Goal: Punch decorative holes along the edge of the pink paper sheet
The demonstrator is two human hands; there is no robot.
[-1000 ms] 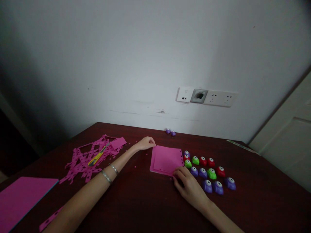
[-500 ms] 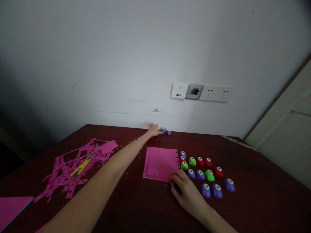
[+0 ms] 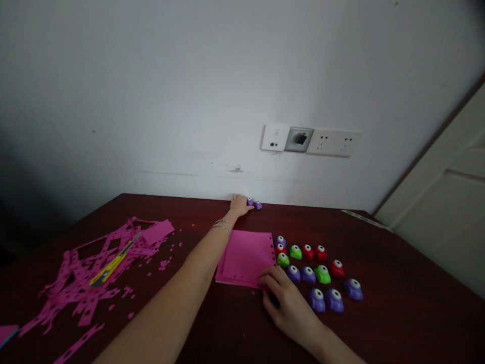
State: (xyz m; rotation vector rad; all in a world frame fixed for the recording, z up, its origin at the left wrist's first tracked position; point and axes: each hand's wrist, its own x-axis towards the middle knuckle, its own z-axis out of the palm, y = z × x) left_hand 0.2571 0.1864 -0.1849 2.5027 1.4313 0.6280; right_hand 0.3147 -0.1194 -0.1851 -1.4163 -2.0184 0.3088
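Note:
My left hand (image 3: 239, 204) reaches to the back of the table, thumb stretched out and fingers apart, beside the left purple craft punch (image 3: 249, 201). A second purple craft punch (image 3: 258, 205) stands just right of it. My right hand (image 3: 286, 298) holds the lower right corner of the stacked pink paper sheets (image 3: 248, 255), its fingers bent over the edge. Dark holes run down the right edge of the sheets. My left forearm covers part of their left side. Several purple, red and green craft punches stand in rows right of the paper, among them a green punch (image 3: 323, 274).
A heap of punched pink paper strips (image 3: 71, 273) lies on the left with a yellow utility knife (image 3: 113, 263) on top. Small pink paper bits (image 3: 164, 265) are scattered nearby. Wall sockets (image 3: 333, 142) sit above the table; a patterned strip (image 3: 366, 220) lies at the back right.
My left hand has left the upper left corner of the pink paper and moved to the back, up to the purple punches. My right hand has stayed at the paper's corner. The view has shifted.

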